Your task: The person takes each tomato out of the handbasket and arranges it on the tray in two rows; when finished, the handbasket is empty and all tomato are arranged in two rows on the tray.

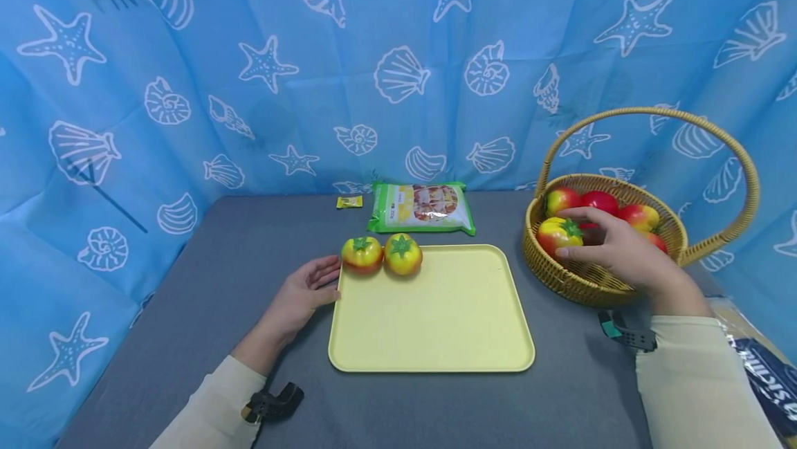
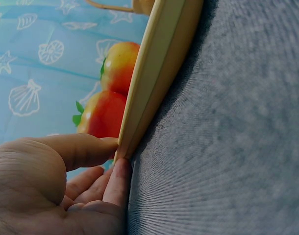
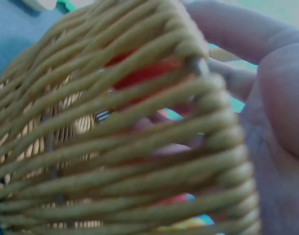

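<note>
The left hand (image 1: 305, 297) rests beside the pale yellow tray (image 1: 436, 328). Its thumb and fingertips touch the tray's left rim, which shows edge-on in the left wrist view. Two yellow-red toy tomatoes (image 1: 362, 255) with green star-shaped tops stand side by side in the tray's far left corner. Over at the wicker basket (image 1: 560, 279), the right hand (image 1: 613, 245) reaches over the rim and grips another yellow-red tomato (image 1: 553, 233) between thumb and fingers. In the right wrist view the basket weave (image 3: 115, 132) hides most of the fingers and the tomato.
Several red and yellow-red fruits, including a red one (image 1: 599, 203), lie in the basket, under its tall arched handle (image 1: 647, 111). Behind the tray are a green-edged packet (image 1: 423, 207) and a small yellow wrapper (image 1: 349, 202). A blue shell-patterned curtain (image 1: 373, 89) hangs behind the grey table.
</note>
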A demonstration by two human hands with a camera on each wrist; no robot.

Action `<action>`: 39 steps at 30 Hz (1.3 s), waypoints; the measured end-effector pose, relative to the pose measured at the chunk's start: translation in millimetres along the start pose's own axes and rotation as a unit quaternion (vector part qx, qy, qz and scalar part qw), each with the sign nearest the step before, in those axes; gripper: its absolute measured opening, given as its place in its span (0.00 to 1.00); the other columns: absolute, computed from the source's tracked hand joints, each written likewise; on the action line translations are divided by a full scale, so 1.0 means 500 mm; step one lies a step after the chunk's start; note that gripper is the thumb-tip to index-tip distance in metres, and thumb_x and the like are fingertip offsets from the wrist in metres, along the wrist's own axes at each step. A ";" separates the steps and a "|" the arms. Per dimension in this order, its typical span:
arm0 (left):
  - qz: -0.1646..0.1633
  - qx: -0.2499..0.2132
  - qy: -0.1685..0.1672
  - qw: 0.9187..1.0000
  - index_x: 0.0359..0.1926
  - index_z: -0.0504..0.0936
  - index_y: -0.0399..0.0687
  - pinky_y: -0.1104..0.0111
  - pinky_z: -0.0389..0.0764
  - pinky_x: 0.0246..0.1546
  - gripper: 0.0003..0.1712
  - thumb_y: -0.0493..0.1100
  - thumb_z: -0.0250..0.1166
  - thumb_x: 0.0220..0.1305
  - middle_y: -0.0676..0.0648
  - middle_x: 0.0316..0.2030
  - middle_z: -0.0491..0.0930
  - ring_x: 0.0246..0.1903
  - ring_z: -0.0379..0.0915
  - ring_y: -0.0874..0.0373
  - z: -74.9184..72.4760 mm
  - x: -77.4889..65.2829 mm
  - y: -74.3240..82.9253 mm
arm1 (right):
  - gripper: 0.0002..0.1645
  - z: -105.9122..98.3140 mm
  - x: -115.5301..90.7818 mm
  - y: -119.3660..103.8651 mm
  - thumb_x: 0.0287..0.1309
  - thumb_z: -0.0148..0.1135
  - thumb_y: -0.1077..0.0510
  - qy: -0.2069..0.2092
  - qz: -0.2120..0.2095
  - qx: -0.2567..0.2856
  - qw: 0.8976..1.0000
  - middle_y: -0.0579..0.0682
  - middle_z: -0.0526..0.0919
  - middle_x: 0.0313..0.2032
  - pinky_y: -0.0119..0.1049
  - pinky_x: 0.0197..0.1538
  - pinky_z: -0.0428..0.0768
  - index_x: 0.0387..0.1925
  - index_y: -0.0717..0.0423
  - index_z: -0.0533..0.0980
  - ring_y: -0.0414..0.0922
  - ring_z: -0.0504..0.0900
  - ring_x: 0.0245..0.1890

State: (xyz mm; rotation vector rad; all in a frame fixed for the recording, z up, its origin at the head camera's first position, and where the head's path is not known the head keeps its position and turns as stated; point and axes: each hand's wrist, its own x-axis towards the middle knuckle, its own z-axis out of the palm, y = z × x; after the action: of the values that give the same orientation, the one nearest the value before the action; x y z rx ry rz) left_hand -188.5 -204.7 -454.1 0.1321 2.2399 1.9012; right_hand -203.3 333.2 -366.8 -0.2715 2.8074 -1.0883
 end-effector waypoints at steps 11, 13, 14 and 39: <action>-0.004 0.011 0.003 1.000 0.81 0.64 0.31 0.59 0.75 0.68 0.42 0.28 0.70 0.70 0.35 0.77 0.68 0.75 0.66 0.41 0.002 0.000 0.004 | 0.46 0.007 -0.011 -0.057 0.71 0.76 0.50 0.063 -0.047 0.083 0.993 0.61 0.69 0.71 0.22 0.47 0.81 0.81 0.54 0.64 0.63 0.74 0.64; -0.005 0.008 0.005 1.000 0.81 0.64 0.32 0.59 0.75 0.68 0.42 0.28 0.69 0.70 0.35 0.77 0.67 0.75 0.66 0.41 0.002 0.000 0.004 | 0.46 0.015 -0.008 -0.067 0.70 0.76 0.52 0.066 -0.057 0.090 0.992 0.60 0.69 0.71 0.23 0.47 0.82 0.81 0.54 0.65 0.62 0.74 0.64; -0.006 0.007 0.005 1.000 0.81 0.64 0.32 0.60 0.75 0.68 0.42 0.28 0.69 0.70 0.35 0.78 0.67 0.75 0.66 0.42 0.002 0.000 0.004 | 0.46 0.019 -0.007 -0.072 0.70 0.77 0.54 0.066 -0.062 0.095 0.991 0.60 0.70 0.71 0.24 0.47 0.83 0.81 0.55 0.64 0.62 0.74 0.63; -0.001 0.006 -0.005 1.000 0.81 0.63 0.32 0.60 0.75 0.68 0.42 0.29 0.70 0.70 0.35 0.78 0.67 0.75 0.65 0.42 -0.001 0.002 0.002 | 0.41 0.168 0.049 -0.160 0.63 0.80 0.63 -0.010 -0.130 0.125 0.984 0.60 0.71 0.67 0.53 0.62 0.84 0.73 0.61 0.72 0.61 0.76 0.65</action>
State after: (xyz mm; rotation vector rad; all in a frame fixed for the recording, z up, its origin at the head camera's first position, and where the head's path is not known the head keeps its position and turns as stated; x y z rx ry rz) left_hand -189.5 -205.1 -453.3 0.1412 2.2460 1.8821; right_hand -202.9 214.8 -375.7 -0.6294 2.6311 -1.4675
